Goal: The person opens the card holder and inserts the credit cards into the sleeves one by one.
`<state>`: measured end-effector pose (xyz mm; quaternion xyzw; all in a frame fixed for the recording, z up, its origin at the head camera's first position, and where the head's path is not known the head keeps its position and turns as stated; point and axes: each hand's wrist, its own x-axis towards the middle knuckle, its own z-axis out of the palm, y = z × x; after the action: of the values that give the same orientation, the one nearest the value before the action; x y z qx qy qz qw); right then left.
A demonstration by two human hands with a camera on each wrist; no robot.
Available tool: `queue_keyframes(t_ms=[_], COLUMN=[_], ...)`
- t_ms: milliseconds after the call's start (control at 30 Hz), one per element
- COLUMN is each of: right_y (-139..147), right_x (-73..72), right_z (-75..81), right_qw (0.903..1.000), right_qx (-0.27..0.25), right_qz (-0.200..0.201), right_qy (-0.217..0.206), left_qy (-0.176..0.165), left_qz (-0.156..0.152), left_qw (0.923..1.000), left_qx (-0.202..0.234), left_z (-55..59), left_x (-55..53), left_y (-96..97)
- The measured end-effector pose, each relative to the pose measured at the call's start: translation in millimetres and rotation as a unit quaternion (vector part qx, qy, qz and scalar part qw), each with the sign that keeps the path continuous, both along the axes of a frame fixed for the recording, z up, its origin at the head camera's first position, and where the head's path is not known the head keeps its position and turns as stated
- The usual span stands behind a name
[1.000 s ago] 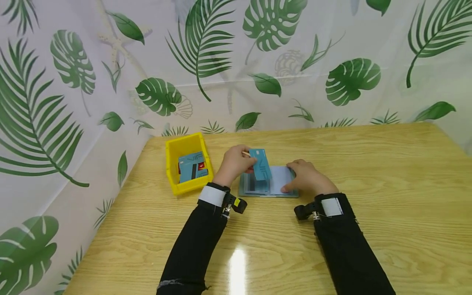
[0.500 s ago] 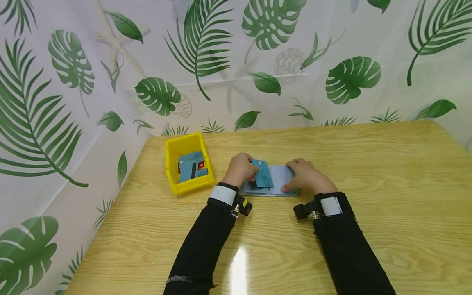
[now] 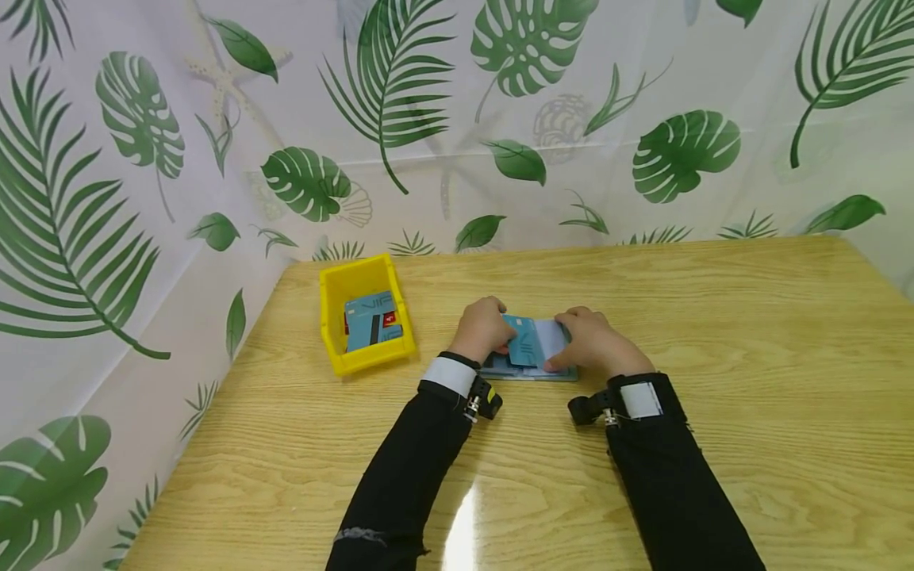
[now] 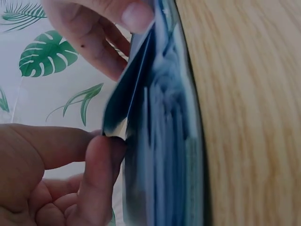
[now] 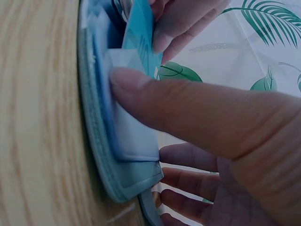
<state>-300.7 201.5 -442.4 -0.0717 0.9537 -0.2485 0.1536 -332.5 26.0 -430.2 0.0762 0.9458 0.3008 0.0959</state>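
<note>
On the left side of the light wooden table there is a yellow rectangular plastic bin, a little turned, in which some blue printed cards lie; one shows a dark stripe. To the right of it, my left grip pinches a thin blue rectangular card between thumb and finger. This card is slanted over the spread grey-blue card holder with translucent plastic sleeves, lying on the table. I cannot tell if its edge is inside a sleeve. At the holder's right end, my right grip holds it, the thumb pressing on a pale sleeve.
</note>
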Motion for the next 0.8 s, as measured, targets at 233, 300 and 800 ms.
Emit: queue_keyframes(t_ms=[233, 300, 800], right_y=[1.7, 1.6, -3.7], right_x=[1.0, 1.0, 2.8], right_z=[1.7, 1.7, -0.5], right_qw=[0.9999, 0.9999, 0.9988], right_qx=[0.003, 0.004, -0.007], right_qz=[0.009, 0.012, 0.039], right_qy=[0.007, 0.009, 0.029], left_qy=[0.062, 0.079, 0.096], left_qz=[-0.010, -0.015, -0.075], left_qw=[0.9969, 0.9948, 0.9846], left_qx=[-0.047, -0.063, -0.124], left_z=[-0.4, -1.6, -4.0], left_x=[4.3, 6.1, 32.2], left_y=[9.8, 13.3, 45.3])
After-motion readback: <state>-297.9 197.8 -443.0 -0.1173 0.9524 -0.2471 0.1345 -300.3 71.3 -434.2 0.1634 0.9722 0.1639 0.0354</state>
